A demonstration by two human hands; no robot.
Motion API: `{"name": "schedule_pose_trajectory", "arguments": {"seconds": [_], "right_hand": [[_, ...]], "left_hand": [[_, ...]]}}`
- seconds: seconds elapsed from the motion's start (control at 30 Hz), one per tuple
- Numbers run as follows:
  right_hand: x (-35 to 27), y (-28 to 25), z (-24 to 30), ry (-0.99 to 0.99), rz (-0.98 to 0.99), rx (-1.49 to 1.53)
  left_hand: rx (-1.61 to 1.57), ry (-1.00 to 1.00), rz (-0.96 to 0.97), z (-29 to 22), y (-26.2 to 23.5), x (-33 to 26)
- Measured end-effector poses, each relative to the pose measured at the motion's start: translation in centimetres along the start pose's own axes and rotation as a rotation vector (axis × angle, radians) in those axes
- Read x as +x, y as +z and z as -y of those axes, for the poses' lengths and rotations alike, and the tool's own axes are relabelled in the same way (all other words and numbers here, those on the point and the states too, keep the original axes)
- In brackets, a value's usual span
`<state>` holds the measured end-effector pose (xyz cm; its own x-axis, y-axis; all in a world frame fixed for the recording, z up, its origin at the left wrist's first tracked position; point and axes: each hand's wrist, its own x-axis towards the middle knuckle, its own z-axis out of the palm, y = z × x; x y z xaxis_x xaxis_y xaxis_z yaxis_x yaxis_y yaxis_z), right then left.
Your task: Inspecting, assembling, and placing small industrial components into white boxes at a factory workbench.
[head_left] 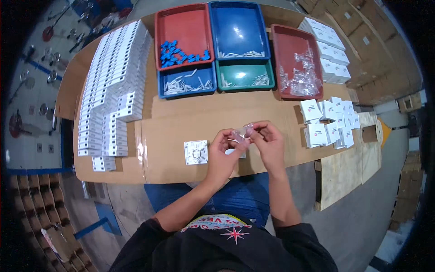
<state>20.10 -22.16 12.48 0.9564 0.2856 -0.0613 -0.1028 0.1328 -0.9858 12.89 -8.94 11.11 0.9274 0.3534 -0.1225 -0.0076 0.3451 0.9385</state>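
Both hands are raised over the cardboard-covered table, pinching a small clear plastic bag (241, 133) between them. My left hand (223, 156) has its fingers closed on the bag's left side. On the other side, my right hand (272, 148) grips it with thumb and fingertips. The bag's contents are too small to make out. Beneath the hands a white piece (242, 154) shows only in part. To the left of my left hand, a white square part (190, 156) with grey markings lies flat on the cardboard.
White boxes (111, 75) stand in tall rows at left. Along the back are a red tray (183, 22) with blue pieces, blue (238, 27) and green (244, 70) trays with thin pale pieces, and a red tray (287, 41) with clear bags. More white boxes (312, 111) sit at right.
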Motion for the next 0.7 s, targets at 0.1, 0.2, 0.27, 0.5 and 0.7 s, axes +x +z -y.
{"name": "schedule_pose_trajectory", "arguments": {"seconds": [0.1,0.2,0.27,0.5,0.7], "right_hand": [[-1.6,0.9,-0.4,0.057,0.015,0.1],[-2.6,0.9,-0.3,0.156,0.079,0.081],[-2.9,1.5,0.8,0.179,0.158,0.111],[-4.5,2.6,0.6,0.148,0.293,-0.043],[-6.4,4.0,-1.6,0.156,0.193,-0.037]], "left_hand": [[-0.068,0.0,-0.086,0.1,-1.8,-0.4],[-0.008,-0.029,-0.101,-0.9,-3.4,-1.7],[-0.015,-0.041,-0.106,-1.2,-4.1,-2.5],[0.095,0.037,-0.004,-1.2,-6.5,-4.2],[0.006,0.108,-0.013,-0.4,-7.5,-5.9]]}}
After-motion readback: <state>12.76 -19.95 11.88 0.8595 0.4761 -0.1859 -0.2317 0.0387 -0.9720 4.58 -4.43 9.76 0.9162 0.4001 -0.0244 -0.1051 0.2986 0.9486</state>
